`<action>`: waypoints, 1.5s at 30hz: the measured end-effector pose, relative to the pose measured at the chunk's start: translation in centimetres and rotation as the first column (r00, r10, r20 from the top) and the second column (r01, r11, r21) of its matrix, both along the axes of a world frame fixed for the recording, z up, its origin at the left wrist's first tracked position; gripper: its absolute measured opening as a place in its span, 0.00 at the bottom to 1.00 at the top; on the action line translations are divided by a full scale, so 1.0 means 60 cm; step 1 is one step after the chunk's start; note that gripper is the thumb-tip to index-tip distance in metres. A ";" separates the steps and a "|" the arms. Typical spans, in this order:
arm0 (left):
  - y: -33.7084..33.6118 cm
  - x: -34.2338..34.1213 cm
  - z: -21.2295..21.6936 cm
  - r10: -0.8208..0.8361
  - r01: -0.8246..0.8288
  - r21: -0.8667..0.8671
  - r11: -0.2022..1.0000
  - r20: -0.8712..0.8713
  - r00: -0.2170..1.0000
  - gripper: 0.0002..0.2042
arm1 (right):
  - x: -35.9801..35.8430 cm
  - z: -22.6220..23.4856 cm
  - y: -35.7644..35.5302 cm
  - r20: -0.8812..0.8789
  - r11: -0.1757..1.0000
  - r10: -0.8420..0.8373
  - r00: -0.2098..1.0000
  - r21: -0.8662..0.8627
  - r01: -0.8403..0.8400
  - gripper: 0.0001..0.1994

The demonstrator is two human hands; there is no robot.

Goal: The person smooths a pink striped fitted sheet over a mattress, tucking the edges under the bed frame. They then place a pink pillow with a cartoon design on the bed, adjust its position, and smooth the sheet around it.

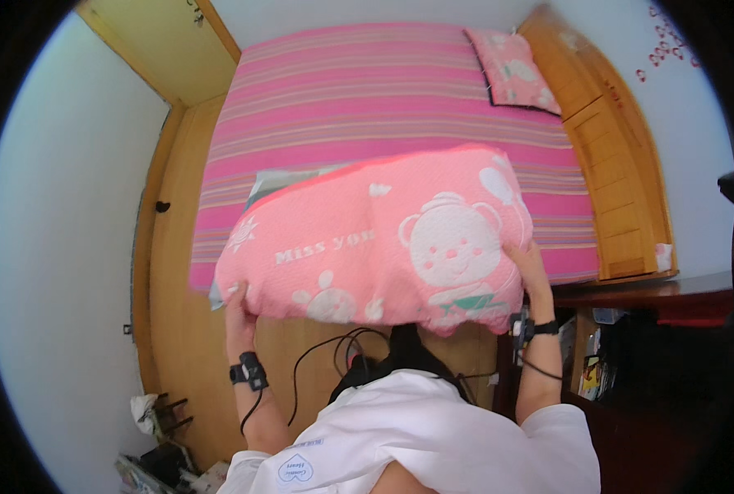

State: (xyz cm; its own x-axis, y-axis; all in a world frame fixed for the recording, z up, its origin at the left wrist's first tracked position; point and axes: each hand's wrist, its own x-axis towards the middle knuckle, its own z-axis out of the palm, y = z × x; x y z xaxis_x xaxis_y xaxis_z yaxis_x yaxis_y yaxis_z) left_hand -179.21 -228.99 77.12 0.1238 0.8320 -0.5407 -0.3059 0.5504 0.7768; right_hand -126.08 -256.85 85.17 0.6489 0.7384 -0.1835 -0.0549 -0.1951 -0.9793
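I hold a pink pillow (375, 239) with a white bear and rabbit print in the air over the near end of the bed. My left hand (238, 311) grips its lower left corner from below. My right hand (533, 265) grips its right edge. The pillow lies lengthwise between both hands and hides part of the bed under it. A grey-green cloth (276, 181) peeks out behind its upper left edge.
The bed (367, 99) has a pink striped sheet and a wooden frame. A second pink pillow (517, 70) lies at the far right by the wooden headboard (606, 140). A dark desk (671, 296) stands at right. Clutter (157, 420) sits on the floor at lower left.
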 end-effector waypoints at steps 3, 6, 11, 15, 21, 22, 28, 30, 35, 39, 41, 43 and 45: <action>-0.006 -0.067 -0.055 -0.176 0.137 -0.132 0.982 -0.353 0.919 0.23 | 0.010 -0.073 -0.008 0.248 0.915 0.155 0.956 -0.401 -0.044 0.24; 0.016 -0.100 -0.115 -0.482 0.377 -0.300 0.876 -0.576 0.661 0.18 | 0.002 -0.157 -0.008 0.416 0.615 0.519 0.746 -0.789 0.012 0.23; 0.029 -0.047 -0.212 -0.443 0.344 -0.282 0.896 -0.645 0.623 0.18 | 0.014 -0.235 0.010 0.144 0.687 0.424 0.894 -0.694 -0.214 0.18; 0.067 -0.047 -0.239 -0.457 0.372 -0.292 0.881 -0.725 0.515 0.10 | 0.018 -0.271 0.053 0.197 0.632 0.537 0.820 -0.738 -0.237 0.22; 0.146 -0.031 -0.325 -0.479 0.539 -0.217 0.814 -0.776 0.411 0.20 | 0.026 -0.306 0.143 0.378 0.671 0.561 0.737 -0.729 -0.136 0.27; 0.154 -0.025 -0.344 -0.441 0.587 -0.174 0.791 -0.828 0.347 0.25 | 0.033 -0.316 0.163 0.367 0.663 0.578 0.729 -0.732 -0.158 0.28; 0.194 0.025 -0.422 -0.329 0.761 -0.162 0.628 -0.941 0.072 0.48 | 0.064 -0.436 0.342 0.479 0.661 0.704 0.524 -0.711 -0.238 0.39; 0.200 0.034 -0.430 -0.379 0.743 -0.230 0.628 -0.925 0.034 0.50 | 0.044 -0.472 0.397 0.519 0.641 0.739 0.431 -0.739 -0.209 0.42; 0.156 0.033 -0.402 -0.504 0.749 -0.372 0.548 -0.861 -0.059 0.34 | -0.004 -0.505 0.494 0.359 0.448 0.867 0.344 -0.866 -0.225 0.47; 0.084 0.001 -0.313 -0.700 0.870 -0.272 0.411 -0.706 0.110 0.16 | 0.006 -0.497 0.471 0.338 0.398 0.901 0.271 -0.894 -0.205 0.37; 0.073 -0.025 -0.247 -0.824 0.901 -0.310 0.304 -0.560 0.086 0.13 | 0.026 -0.477 0.417 0.347 0.370 0.927 0.144 -0.910 -0.188 0.28; 0.086 -0.056 -0.171 -0.893 0.905 -0.346 0.246 -0.444 0.073 0.11 | 0.039 -0.436 0.334 0.387 0.367 0.922 -0.018 -0.888 -0.277 0.13; 0.120 -0.083 -0.099 -0.940 0.914 -0.378 0.150 -0.342 0.013 0.09 | 0.045 -0.381 0.252 0.256 0.228 0.953 -0.162 -0.958 -0.173 0.05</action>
State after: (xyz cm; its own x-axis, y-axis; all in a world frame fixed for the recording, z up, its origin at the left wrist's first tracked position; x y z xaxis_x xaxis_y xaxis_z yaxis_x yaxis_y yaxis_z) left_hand -184.18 -221.77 71.18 0.5421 0.1746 -0.8220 0.8145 0.1313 0.5651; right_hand -123.37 -241.73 62.29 -0.0544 0.8236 -0.5646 0.9940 0.0983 0.0475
